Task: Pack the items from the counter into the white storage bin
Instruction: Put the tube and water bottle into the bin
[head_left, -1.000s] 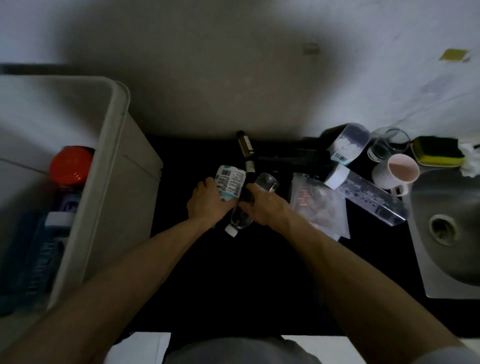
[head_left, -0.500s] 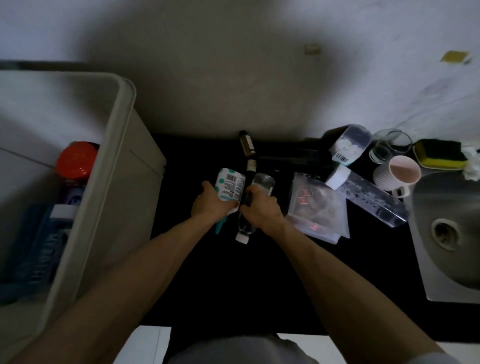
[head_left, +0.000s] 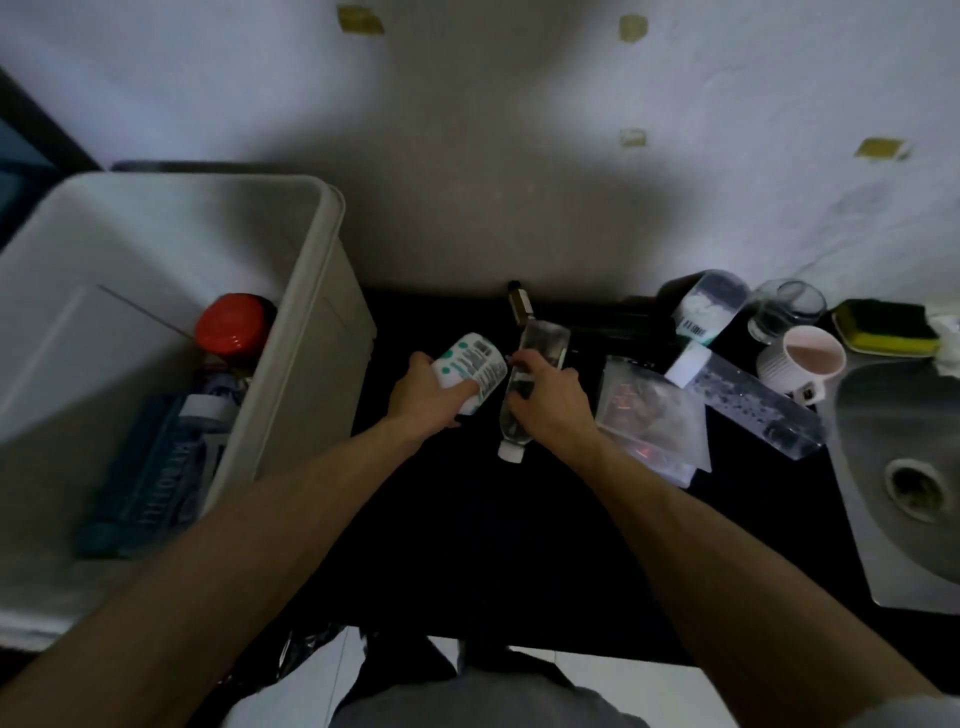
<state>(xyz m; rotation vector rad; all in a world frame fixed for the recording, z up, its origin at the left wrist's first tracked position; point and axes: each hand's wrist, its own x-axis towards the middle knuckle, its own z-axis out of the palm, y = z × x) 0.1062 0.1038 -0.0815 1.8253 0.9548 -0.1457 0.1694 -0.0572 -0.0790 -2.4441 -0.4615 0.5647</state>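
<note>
The white bottle with teal dots (head_left: 470, 366) sits in the left hand (head_left: 431, 395), whose fingers curl round its lower end. Just to its right, the clear bottle (head_left: 540, 348) is clamped in the right hand (head_left: 545, 410), its white cap pointing toward the near edge. A second ago the two hands were crowded together over both bottles; now they have drawn a little apart, each with its own. I can't tell if either bottle is clear of the black tabletop (head_left: 467, 545) yet. They look ready to carry left to the white bin (head_left: 332, 208), which already holds a red-lidded jar (head_left: 234, 322) and a blue bottle (head_left: 156, 467). To the right, a plastic bag (head_left: 649, 415), mug (head_left: 800, 358) and glass (head_left: 787, 306) wait.
</note>
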